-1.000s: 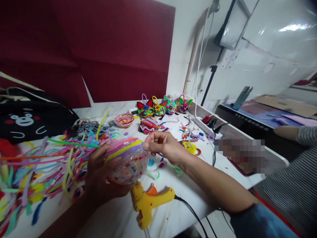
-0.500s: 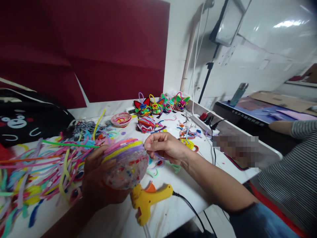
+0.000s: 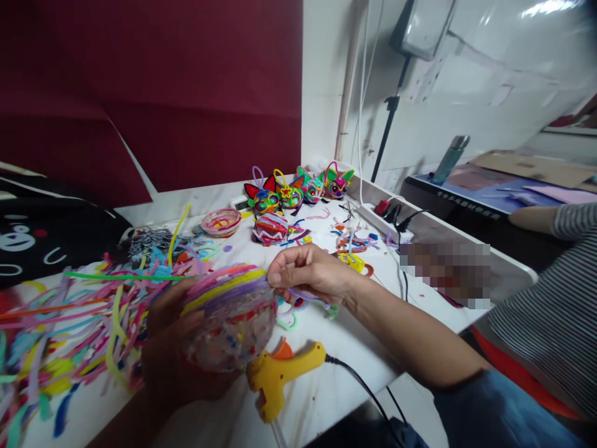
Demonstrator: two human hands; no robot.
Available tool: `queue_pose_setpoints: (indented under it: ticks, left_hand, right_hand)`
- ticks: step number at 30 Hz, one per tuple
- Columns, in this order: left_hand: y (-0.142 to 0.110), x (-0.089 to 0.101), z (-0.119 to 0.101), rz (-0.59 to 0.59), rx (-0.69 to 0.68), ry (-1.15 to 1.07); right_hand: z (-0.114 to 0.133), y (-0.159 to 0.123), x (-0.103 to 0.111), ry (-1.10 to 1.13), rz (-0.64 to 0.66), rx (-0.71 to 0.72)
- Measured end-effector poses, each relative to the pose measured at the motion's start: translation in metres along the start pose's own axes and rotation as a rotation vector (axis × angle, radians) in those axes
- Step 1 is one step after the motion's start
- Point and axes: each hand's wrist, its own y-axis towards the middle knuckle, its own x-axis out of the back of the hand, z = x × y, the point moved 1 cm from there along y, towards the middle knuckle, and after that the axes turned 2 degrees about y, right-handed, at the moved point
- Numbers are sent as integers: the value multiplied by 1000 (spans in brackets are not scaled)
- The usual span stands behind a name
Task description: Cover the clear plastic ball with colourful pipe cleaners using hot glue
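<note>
A clear, rounded form (image 3: 233,336), flecked with red and blue and banded across its upper part in fuzzy pink, yellow and purple, rests in my left hand (image 3: 172,342) over the near side of a white table (image 3: 331,398). The bands slope upward to the right. My left hand is wrapped around the form's left side; my right hand (image 3: 303,274) has thumb and forefinger pinched together on the purple strip (image 3: 247,289) at the right edge, purple trailing out to the right below. The step, I judge, is laying that strip against the yellow one; the next move calls for a snug, even pull against a steady left hold. Just nearer lies a yellow glue gun (image 3: 275,376); to the left, a heap of loose strips (image 3: 84,326); on the far side, four eared ornaments (image 3: 290,196).
</note>
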Motion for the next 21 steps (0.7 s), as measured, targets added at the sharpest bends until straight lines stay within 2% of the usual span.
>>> queue_pose_setpoints:
  ticks: [9, 16, 21]
  left_hand:
    - [6, 1, -10, -19, 4, -13]
    - [3, 1, -8, -32, -20, -70]
    - [5, -1, -7, -84, -62, -81]
  right_hand:
    - [2, -2, 0, -57, -12, 3]
    - [2, -2, -4, -64, -59, -32]
    - [-1, -1, -3, -30, -75, -52]
